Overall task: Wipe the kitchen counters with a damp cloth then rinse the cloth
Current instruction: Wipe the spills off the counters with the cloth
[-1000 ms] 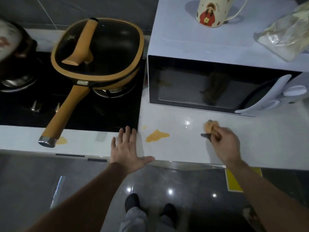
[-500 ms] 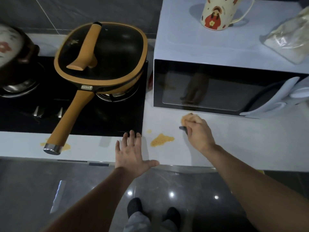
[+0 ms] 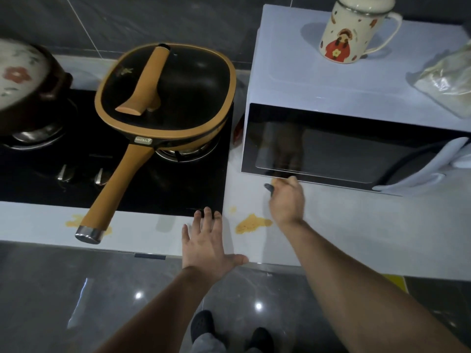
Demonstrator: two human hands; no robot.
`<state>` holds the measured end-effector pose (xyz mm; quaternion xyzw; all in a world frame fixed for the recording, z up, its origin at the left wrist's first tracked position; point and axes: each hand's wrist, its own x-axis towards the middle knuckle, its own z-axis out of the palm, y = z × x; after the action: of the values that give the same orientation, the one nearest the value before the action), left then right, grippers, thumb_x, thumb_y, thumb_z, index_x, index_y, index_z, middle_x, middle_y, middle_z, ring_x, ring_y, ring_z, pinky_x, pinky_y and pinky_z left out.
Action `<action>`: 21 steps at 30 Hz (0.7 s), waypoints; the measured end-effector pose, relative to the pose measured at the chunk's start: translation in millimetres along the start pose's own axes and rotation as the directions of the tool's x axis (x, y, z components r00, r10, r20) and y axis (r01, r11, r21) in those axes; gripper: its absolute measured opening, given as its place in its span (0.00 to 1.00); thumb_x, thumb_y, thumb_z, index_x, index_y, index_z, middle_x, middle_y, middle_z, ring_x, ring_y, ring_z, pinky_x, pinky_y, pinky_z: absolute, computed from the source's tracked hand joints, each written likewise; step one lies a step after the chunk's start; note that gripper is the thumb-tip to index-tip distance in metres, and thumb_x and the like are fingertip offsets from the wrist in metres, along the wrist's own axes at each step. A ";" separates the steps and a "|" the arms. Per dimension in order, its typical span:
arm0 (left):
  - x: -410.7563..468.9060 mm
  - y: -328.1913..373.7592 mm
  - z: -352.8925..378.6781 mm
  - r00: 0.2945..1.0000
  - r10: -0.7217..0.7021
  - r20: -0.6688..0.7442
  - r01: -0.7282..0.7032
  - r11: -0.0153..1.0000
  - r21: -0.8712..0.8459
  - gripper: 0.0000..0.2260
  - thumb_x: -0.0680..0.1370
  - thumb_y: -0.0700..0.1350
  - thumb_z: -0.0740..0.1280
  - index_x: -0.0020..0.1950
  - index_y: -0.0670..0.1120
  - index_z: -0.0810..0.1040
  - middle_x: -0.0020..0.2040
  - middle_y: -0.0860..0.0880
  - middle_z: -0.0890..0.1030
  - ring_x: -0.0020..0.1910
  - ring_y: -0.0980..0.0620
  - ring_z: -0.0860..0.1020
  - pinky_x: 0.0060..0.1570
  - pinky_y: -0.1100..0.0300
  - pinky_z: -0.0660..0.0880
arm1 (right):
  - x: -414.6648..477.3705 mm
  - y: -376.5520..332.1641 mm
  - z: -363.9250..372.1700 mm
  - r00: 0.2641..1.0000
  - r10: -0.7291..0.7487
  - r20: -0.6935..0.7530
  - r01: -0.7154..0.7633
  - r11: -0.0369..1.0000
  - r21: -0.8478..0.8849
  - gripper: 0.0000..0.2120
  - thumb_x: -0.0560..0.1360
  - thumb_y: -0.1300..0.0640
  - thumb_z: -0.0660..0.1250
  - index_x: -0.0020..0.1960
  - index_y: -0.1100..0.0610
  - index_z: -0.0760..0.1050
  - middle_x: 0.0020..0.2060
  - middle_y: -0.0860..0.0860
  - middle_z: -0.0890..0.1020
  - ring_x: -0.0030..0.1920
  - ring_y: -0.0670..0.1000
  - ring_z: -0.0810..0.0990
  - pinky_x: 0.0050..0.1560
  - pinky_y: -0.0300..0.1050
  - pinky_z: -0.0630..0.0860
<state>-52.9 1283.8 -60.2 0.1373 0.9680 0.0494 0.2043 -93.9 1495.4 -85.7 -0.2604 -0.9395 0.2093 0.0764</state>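
Observation:
My right hand (image 3: 286, 201) is closed around a small orange cloth (image 3: 275, 183), pressed on the white counter (image 3: 356, 225) just below the microwave door. Only a corner of the cloth and a dark edge show past my fingers. An orange spill (image 3: 251, 223) lies on the counter just left of my right wrist, with a small drop (image 3: 232, 209) beside it. Another orange stain (image 3: 74, 220) sits under the end of the pan handle. My left hand (image 3: 207, 239) rests flat on the counter's front edge, fingers spread, holding nothing.
A white microwave (image 3: 344, 103) stands on the counter, with a mug (image 3: 349, 31) and a plastic bag (image 3: 448, 82) on top. The black hob (image 3: 51, 184) carries an orange lidded pan (image 3: 165, 95) whose handle (image 3: 112, 192) overhangs the counter, and a floral-lidded pot (image 3: 23, 82).
My right hand has slid the cloth left and away from me along the counter, from right of the spill to the foot of the microwave door. My left hand stays planted.

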 end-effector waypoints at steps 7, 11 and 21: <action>-0.9 0.8 -0.9 1.000 0.008 0.015 -0.007 1.000 -0.012 0.56 0.66 0.76 0.63 0.80 0.48 0.39 0.81 0.47 0.39 0.79 0.44 0.37 0.77 0.41 0.49 | -18.4 -12.8 0.2 0.879 -0.451 0.155 0.450 0.892 0.042 0.11 0.76 0.65 0.63 0.56 0.60 0.79 0.56 0.56 0.78 0.57 0.57 0.75 0.59 0.52 0.73; -0.8 0.4 -2.1 0.999 0.014 0.029 -0.014 1.000 -0.006 0.56 0.66 0.77 0.62 0.80 0.48 0.39 0.81 0.46 0.39 0.79 0.44 0.37 0.77 0.42 0.50 | -17.1 54.4 -30.0 0.985 -0.162 -0.058 0.163 0.987 0.000 0.11 0.74 0.67 0.65 0.53 0.61 0.82 0.53 0.57 0.81 0.55 0.58 0.78 0.59 0.45 0.73; 1.4 -1.1 0.1 0.998 0.022 0.052 -0.019 0.998 -0.053 0.56 0.67 0.76 0.63 0.80 0.49 0.37 0.80 0.47 0.36 0.78 0.44 0.34 0.77 0.40 0.47 | -7.8 -53.1 26.3 0.999 -0.034 0.002 0.034 0.999 0.042 0.13 0.71 0.69 0.63 0.50 0.57 0.79 0.50 0.54 0.76 0.54 0.58 0.73 0.46 0.43 0.72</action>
<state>-54.4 1283.2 -61.1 0.1429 0.9592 0.0734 0.2325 -118.2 1440.8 -86.6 -0.2424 -0.9392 0.2281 0.0839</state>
